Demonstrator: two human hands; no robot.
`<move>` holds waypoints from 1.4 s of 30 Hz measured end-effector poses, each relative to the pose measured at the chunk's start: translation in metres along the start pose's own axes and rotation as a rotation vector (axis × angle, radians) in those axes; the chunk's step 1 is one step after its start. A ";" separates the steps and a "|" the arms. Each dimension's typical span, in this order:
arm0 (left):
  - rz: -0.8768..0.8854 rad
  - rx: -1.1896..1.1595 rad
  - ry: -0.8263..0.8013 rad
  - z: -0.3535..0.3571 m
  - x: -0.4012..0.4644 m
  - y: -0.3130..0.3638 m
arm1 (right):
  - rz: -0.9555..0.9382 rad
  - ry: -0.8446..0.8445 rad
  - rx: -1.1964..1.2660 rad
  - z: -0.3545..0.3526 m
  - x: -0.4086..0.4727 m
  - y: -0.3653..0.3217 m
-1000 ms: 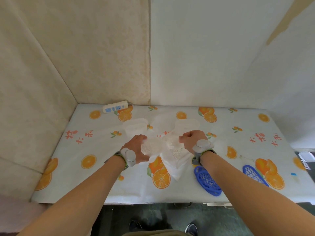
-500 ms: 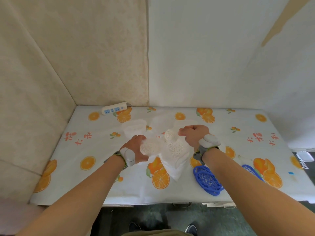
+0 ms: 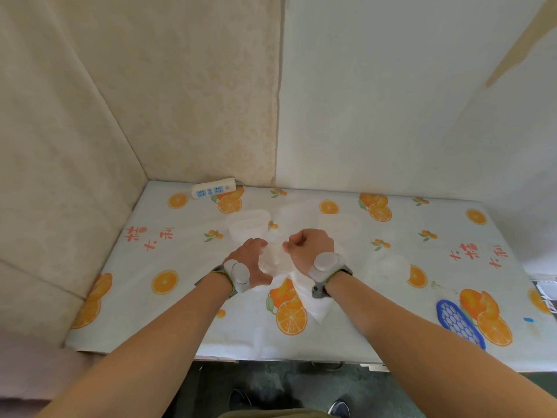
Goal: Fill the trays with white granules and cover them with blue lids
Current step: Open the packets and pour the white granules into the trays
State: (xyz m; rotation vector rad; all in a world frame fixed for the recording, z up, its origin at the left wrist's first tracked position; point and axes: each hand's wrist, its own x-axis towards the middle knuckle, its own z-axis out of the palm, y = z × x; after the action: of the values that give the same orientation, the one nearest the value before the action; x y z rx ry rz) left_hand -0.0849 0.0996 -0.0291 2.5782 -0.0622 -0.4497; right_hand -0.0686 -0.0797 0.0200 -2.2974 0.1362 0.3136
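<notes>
At the table's middle my left hand point(image 3: 248, 265) grips a clear tray point(image 3: 272, 262) holding white granules. My right hand point(image 3: 310, 248) is fisted on the top of a white bag of granules point(image 3: 312, 300), right against the tray's right side. The bag's lower part hangs out from under my right wrist onto the tablecloth. A blue lattice lid point(image 3: 459, 322) lies near the front right. Clear empty trays stand behind my hands, at the back left point(image 3: 248, 226) and the back right point(image 3: 340, 224).
The table point(image 3: 180, 312) has an orange-print cloth and sits in a wall corner. A white power strip point(image 3: 214, 188) lies at the back left. Another clear tray point(image 3: 390, 263) is faintly visible right of my right wrist. The table's front edge is close to my body.
My right hand has come down and leftward with the bag, up against the tray in my left hand. The second blue lid is now hidden behind my right forearm.
</notes>
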 end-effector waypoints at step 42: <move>0.024 0.013 -0.013 0.003 0.007 -0.003 | -0.168 -0.068 -0.717 -0.043 0.017 0.063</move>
State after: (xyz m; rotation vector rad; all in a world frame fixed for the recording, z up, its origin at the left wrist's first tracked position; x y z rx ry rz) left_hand -0.0798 0.1002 -0.0350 2.5846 -0.1012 -0.4580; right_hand -0.0568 -0.1538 -0.0011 -2.9752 -0.2443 0.3970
